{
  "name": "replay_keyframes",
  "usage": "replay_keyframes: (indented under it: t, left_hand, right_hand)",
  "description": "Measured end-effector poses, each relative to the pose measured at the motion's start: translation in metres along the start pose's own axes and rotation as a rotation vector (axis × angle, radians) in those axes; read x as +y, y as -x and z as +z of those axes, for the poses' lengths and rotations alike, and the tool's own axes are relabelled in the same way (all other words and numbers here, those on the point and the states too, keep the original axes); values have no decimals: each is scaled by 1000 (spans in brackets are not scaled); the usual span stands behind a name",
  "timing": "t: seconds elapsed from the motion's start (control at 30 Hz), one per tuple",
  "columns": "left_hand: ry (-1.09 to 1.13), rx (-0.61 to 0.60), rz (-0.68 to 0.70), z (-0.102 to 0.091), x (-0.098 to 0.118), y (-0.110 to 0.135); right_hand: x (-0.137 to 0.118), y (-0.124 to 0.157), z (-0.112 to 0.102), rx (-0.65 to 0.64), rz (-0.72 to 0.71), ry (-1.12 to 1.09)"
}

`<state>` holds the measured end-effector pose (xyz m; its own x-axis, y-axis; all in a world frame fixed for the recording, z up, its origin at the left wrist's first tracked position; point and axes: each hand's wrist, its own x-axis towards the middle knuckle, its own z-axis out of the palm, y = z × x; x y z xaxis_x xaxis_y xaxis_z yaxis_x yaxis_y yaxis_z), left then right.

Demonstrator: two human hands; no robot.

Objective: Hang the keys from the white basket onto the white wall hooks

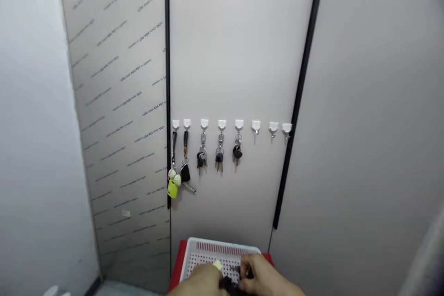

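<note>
At the bottom edge, my two hands are close together over a white plastic basket (225, 246). My right hand (262, 275) is closed, with thumb and index finger pinching a dark key (236, 268) whose blade points left. My left hand (204, 280) is curled against a black bunch of keys (229, 284) between the hands; its fingertips are mostly hidden. A pale yellow piece (218, 264) shows just beyond my left hand, in the basket. Ahead, a row of white hooks (222, 124) is fixed on the cabinet door.
Key bunches (219, 157) hang from several hooks, one with a lime-green fob (172, 189), one with a black car key (185, 173). Long black handles (168, 101) (300, 101) flank the door. Under the basket is a red surface (177, 266). A white wall (34, 125) stands left.
</note>
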<state>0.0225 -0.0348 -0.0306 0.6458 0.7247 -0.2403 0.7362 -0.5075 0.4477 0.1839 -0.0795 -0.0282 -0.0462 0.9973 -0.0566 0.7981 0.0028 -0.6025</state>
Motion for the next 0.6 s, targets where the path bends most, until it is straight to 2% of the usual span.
replay_keyframes:
  t: [0.07, 0.1, 0.17, 0.2, 0.3, 0.37, 0.47, 0.53, 0.6]
  left_hand:
    - [-94, -45, -31, 8, -6, 2]
    - [-110, -59, -28, 4, -7, 2]
    - [-64, 25, 22, -17, -3, 1]
    - [-5, 128, 59, -33, 1, -1]
    - [214, 570, 131, -94, 21, -13]
    - [308, 795, 168, -131, 38, -26]
    - [357, 993, 90, -164, 61, -45]
    - [391, 1021, -18, -173, 70, -56]
    - [450, 978, -98, -178, 76, -63]
  right_hand:
    - [-8, -7, -8, -65, 9, 37]
    - [-14, -13, -16, -52, 3, 54]
    - [-30, -27, -40, 114, -32, 53]
    - [-40, -35, -55, 255, -62, 30]
    - [-72, -61, -104, 719, -89, -120]
    - [-91, -77, -128, 881, -81, -198]
    - [-109, -95, -145, 967, -21, -177]
    - [-114, -102, -147, 974, 27, -94]
    - [-117, -103, -149, 995, 33, -39]
